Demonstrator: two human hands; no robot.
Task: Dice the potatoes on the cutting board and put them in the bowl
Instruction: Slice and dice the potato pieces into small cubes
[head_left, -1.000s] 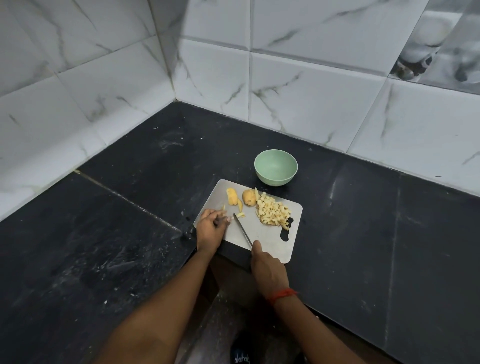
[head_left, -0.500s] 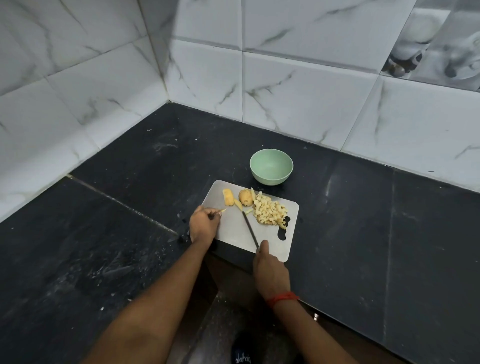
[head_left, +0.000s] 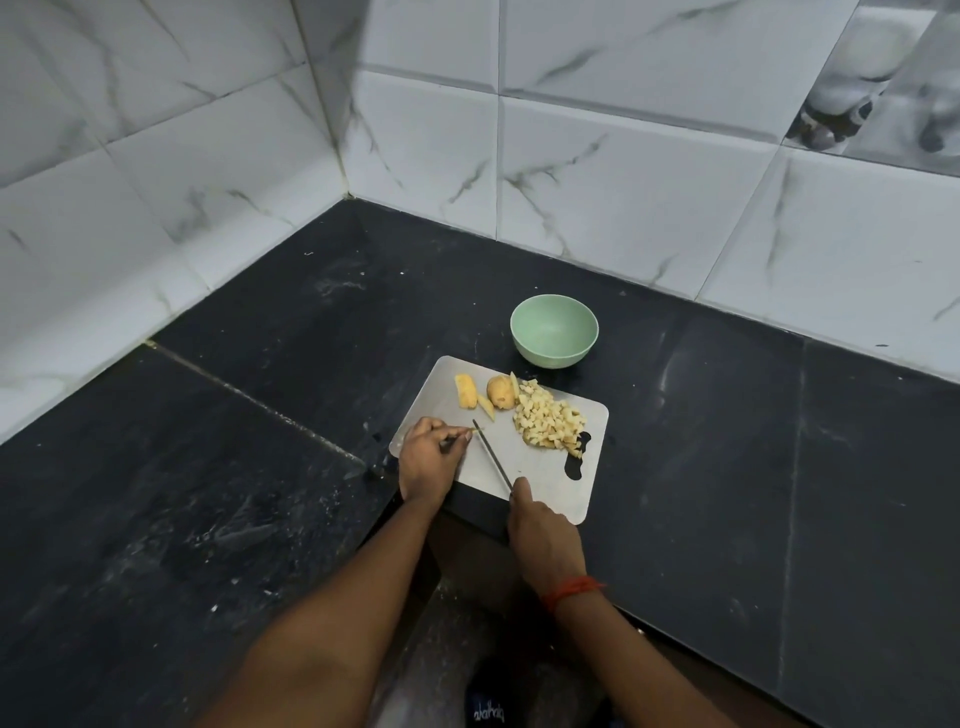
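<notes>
A grey cutting board (head_left: 550, 473) lies at the counter's front edge. On it are a heap of diced potato (head_left: 548, 421) at the right, a potato chunk (head_left: 501, 392) and a potato slab (head_left: 466, 391) at the back. My left hand (head_left: 428, 457) pinches a thin potato strip (head_left: 474, 429) on the board's left side. My right hand (head_left: 540, 530) grips a knife (head_left: 492, 454), its tip beside that strip. The empty green bowl (head_left: 554, 331) stands just behind the board.
The black stone counter (head_left: 260, 441) meets white tiled walls at the left and back. The counter's front edge runs under the board's near corner, with a drop below my wrists.
The knife blade swung right toward the potato pieces, then came back left beside the strip in my left hand. My left hand stayed at the board's left edge.
</notes>
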